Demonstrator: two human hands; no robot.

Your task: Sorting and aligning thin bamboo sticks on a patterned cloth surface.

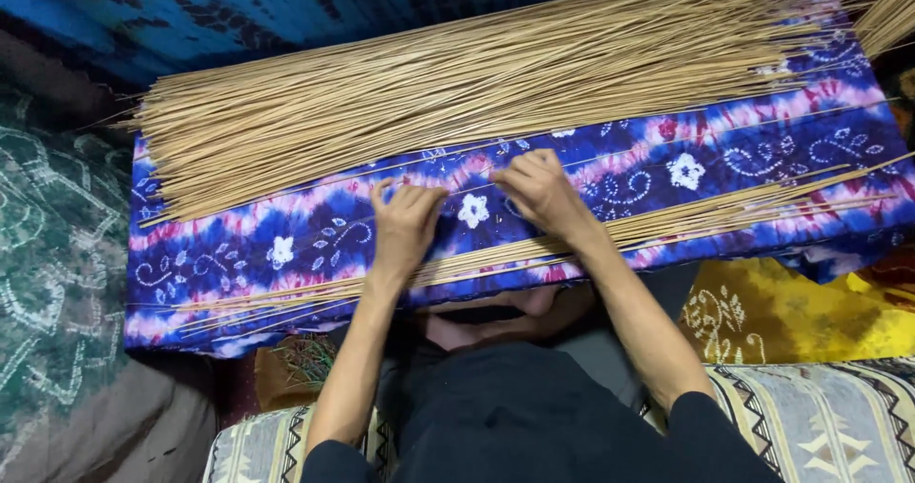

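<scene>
Left hand point(405, 228): being pressed flat, fingers spread, onto the tie-dyed cloth point(315, 235), nothing gripped.
Right hand point(541, 192): being curled loosely; grasp cannot be told.
Sorted: small near row point(724, 214) being laid.
Remaining: large stick pile point(457, 92) being left.

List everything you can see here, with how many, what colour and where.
Large stick pile: too many to count, pale tan, along the far side of the cloth.
Small stick row: a thin bundle, tan, along the near edge of the cloth, passing under the hands.
Cloth: one, blue and purple tie-dye with white flowers, spread across the middle.
Green fabric: one, dark green with pale pattern, at left.
Yellow fabric: one, yellow, lower right.
Patterned cushion: grey and cream with dark zigzags, along the bottom.
Left hand: one, palm down on the cloth, fingers on the sticks.
Right hand: one, fingers curled on the cloth beside the left hand.
</scene>
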